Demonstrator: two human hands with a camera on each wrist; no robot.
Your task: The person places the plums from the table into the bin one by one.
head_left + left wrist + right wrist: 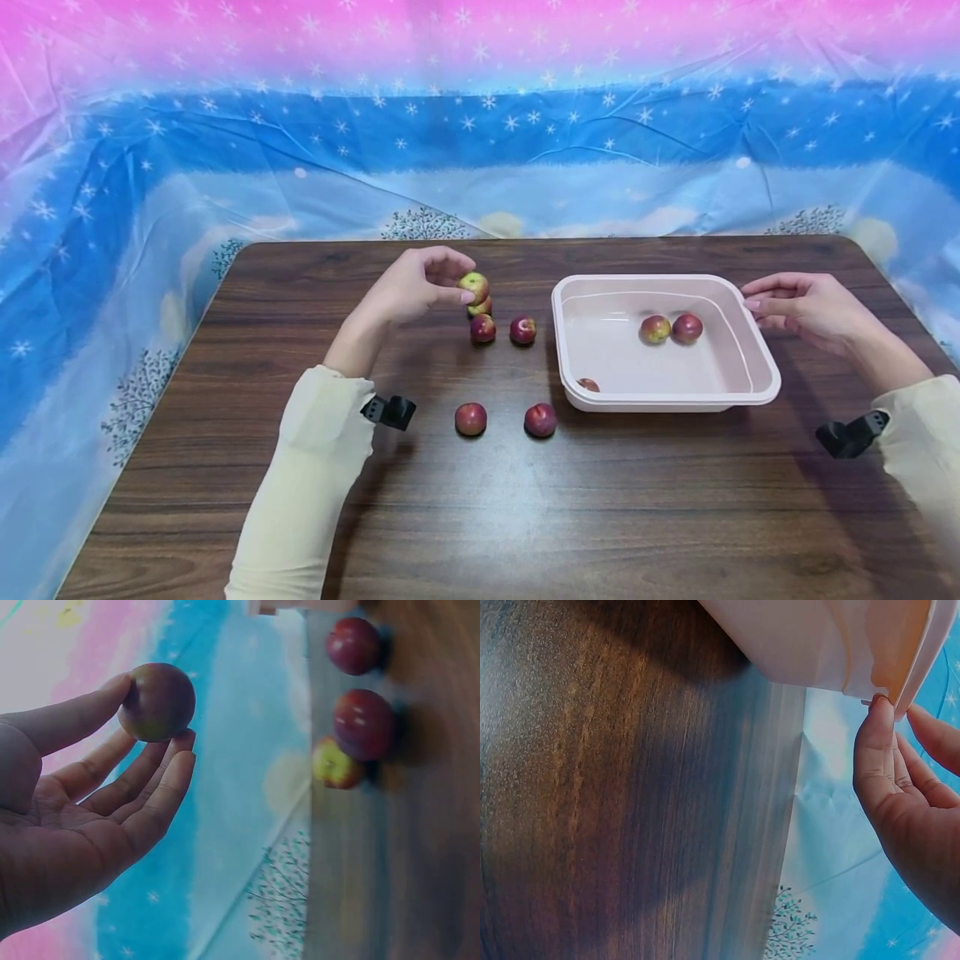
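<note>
In the head view my left hand (408,285) pinches a yellow-red plum (473,287) between thumb and fingertips. The left wrist view shows this held plum (157,702) raised, with the palm free of it. Behind it, partly hidden, is another yellowish plum (481,307), with a dark red plum (483,329) close in front. My right hand (813,310) grips the right rim of a pale pink plastic basin (667,402), thumb and fingers on either side of the edge. Two plums (687,328) lie together inside; a third (588,384) shows partly at the near left corner.
One red plum (523,330) sits between the left cluster and the basin. Two more, a left one (471,419) and a right one (541,420), lie nearer on the dark wooden table (480,517). A snowflake-patterned cloth (480,133) hangs behind the table.
</note>
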